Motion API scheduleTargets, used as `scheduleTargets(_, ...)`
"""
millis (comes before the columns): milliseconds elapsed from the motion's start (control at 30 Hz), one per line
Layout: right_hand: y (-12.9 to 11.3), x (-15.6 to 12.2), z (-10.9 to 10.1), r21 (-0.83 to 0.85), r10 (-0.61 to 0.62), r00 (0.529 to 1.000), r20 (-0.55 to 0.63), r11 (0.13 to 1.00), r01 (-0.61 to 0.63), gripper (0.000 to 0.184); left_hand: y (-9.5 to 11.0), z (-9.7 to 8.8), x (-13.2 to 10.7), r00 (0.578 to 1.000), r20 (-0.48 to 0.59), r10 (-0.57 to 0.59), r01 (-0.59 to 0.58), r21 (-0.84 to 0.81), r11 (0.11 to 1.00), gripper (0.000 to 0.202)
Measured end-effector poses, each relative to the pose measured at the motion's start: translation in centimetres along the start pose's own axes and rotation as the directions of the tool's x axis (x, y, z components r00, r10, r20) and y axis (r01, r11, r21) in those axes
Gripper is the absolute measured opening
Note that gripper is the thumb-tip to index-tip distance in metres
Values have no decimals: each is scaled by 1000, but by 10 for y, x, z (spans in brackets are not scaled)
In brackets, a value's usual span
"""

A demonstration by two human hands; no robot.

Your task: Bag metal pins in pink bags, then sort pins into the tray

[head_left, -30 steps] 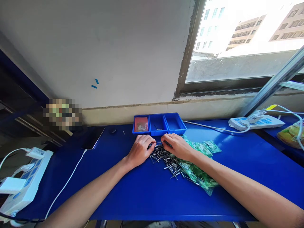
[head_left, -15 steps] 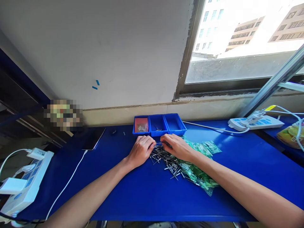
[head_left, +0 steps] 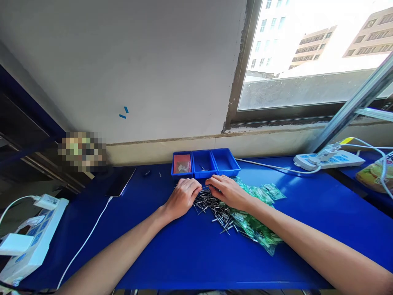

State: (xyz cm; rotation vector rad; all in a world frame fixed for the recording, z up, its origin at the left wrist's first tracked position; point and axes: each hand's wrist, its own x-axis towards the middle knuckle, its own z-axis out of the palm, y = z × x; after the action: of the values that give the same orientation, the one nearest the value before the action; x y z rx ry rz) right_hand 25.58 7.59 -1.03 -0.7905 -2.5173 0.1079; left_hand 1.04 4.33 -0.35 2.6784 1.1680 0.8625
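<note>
Metal pins lay heaped on the blue desk, against green plastic packets. At the far edge, left hand and right hand had narrow grips, seemingly pinching one thin pin between them; good handling probably called for steady wrists and light fingertips.

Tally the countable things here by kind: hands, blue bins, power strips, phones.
Hands (left hand, right hand): 2
Blue bins: 3
Power strips: 2
Phone: 1
Total: 8
Left out, too jumbled to count: metal rods, green packets.
</note>
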Motion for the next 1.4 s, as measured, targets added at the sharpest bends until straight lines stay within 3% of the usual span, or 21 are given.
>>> scheduleTargets(600, 0, 0, 1, -6, -12, 999, -32, 1000, 12, 21, -1, 1, 0, 997, -66, -42, 46, 50, 998, 23)
scheduleTargets(1400, 1, 0, 2, 14, -12, 999, -33, 1000, 12, 19, 0, 1, 0, 1000, -9, 8, -8, 15, 1000, 16)
